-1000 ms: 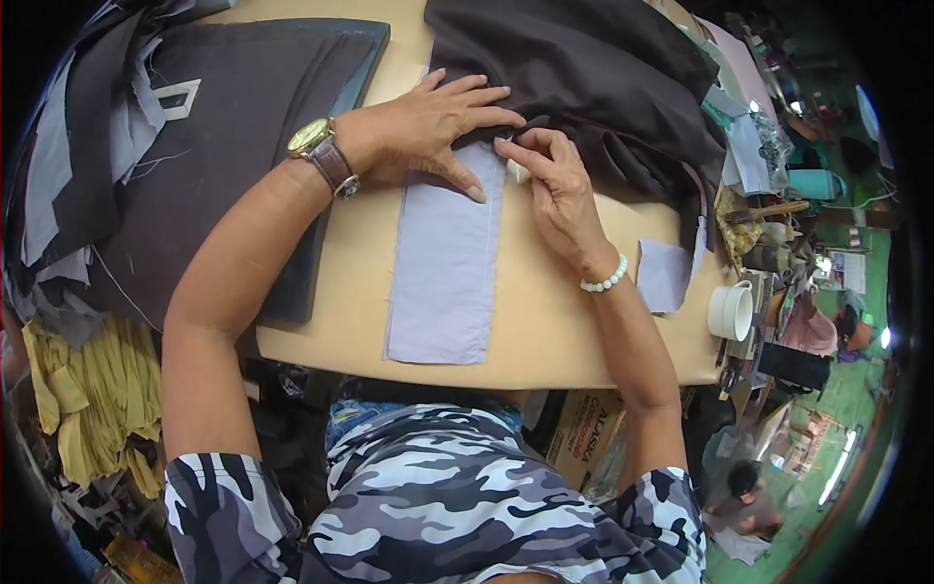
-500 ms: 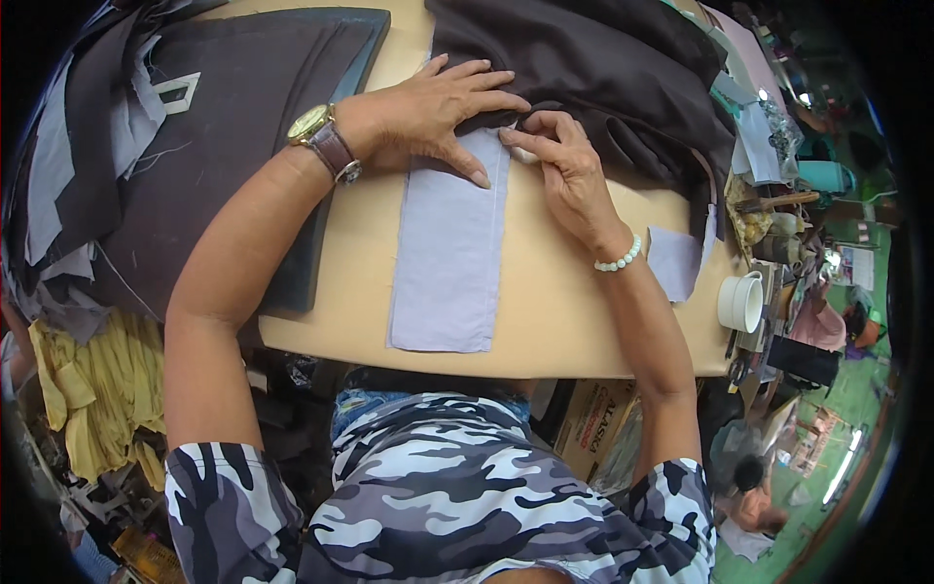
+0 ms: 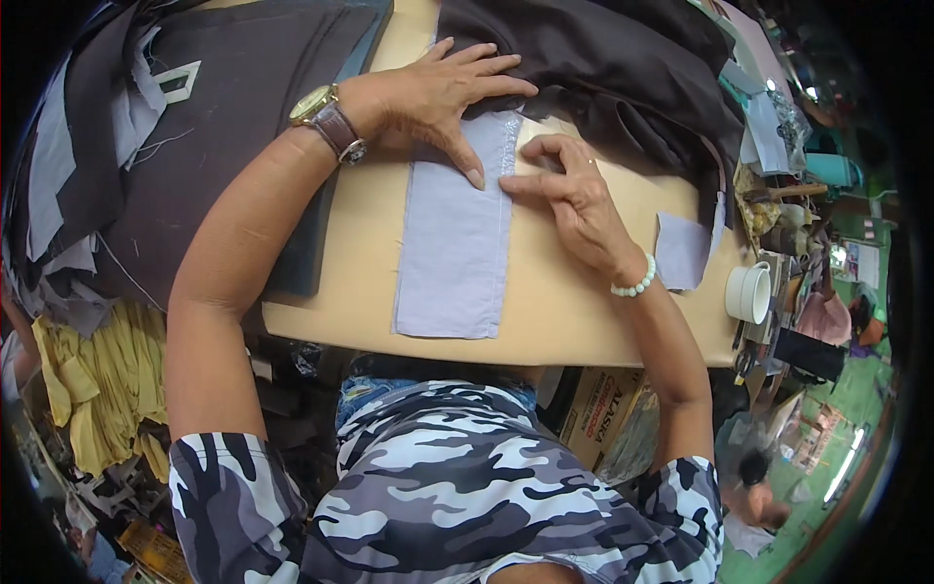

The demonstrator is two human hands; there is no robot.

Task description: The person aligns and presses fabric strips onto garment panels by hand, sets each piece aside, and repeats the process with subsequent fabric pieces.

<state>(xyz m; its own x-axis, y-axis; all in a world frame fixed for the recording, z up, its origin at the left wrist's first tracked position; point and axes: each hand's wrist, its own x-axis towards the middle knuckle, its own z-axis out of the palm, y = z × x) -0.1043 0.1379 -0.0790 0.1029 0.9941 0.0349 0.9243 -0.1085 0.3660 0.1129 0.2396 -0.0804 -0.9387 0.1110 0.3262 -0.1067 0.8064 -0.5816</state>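
Observation:
A light lavender fabric strip point(image 3: 449, 258) lies lengthwise on the table, its upper end meeting dark brown cloth point(image 3: 593, 49). My left hand point(image 3: 433, 102) is spread flat across that junction, the thumb pressing on the strip and the fingers over the dark cloth. A wet-looking whitish patch point(image 3: 509, 136) runs along the strip's upper right edge. My right hand point(image 3: 576, 200) rests at this edge, one straight digit touching it below the patch. Another finger is bent and stands apart, and the remaining fingers are curled underneath, partly hidden.
A dark cloth-covered board point(image 3: 233, 146) lies on the left of the cream table point(image 3: 365, 282). A small lavender scrap point(image 3: 681, 251) and a white cup point(image 3: 748, 293) are on the right. Yellow cloth point(image 3: 102, 389) hangs lower left. Another person point(image 3: 754, 496) is at lower right.
My right hand has slid down the strip's right edge, away from the dark cloth, uncovering the whitish patch. My left hand stays spread over the upper end.

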